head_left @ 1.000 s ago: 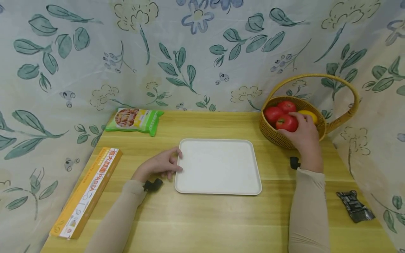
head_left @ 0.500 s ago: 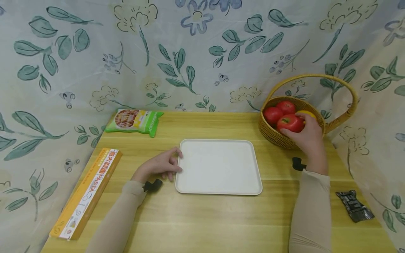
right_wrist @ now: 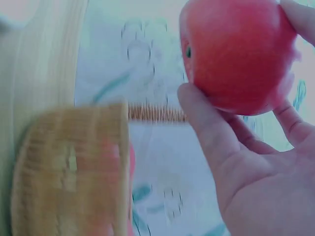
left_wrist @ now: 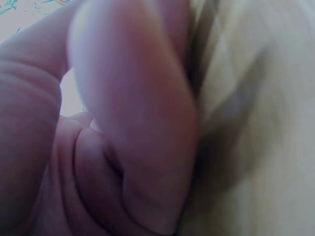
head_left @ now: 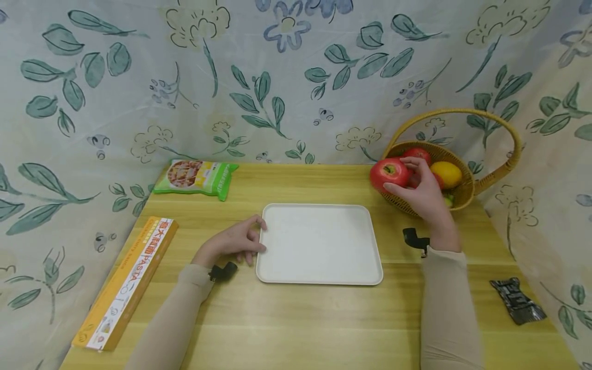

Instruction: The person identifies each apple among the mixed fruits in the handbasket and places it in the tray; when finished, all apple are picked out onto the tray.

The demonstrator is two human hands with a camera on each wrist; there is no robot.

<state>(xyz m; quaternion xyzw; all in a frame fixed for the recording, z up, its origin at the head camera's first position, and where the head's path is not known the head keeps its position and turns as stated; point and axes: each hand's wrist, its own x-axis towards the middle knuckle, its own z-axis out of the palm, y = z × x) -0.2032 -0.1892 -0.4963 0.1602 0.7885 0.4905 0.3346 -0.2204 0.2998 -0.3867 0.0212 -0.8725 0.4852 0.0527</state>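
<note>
A red apple [head_left: 390,173] is in my right hand [head_left: 425,195], raised over the left rim of the wicker basket [head_left: 407,206]. In the right wrist view the thumb and fingers grip the apple [right_wrist: 241,54] well above the basket wall [right_wrist: 74,172]. My left hand [head_left: 236,239] holds the left edge of a white rectangular tray [head_left: 319,244], thumb and index finger at its rim. Curled fingers [left_wrist: 133,113] fill the left wrist view and hide the tray edge there. Inside the basket lie a yellow lemon [head_left: 446,174], another red apple [head_left: 417,153] and something green, partly covered.
On the wooden table [head_left: 305,324], a green food packet [head_left: 196,177] lies at the back left. A long orange pasta box [head_left: 126,282] runs along the left side. A small black wrapped packet [head_left: 518,300] lies at right. The basket's tall handle [head_left: 513,149] arches over it.
My right hand has lifted the apple from the basket and moved left, uncovering the lemon and something green. The left hand and the tray have stayed in place.
</note>
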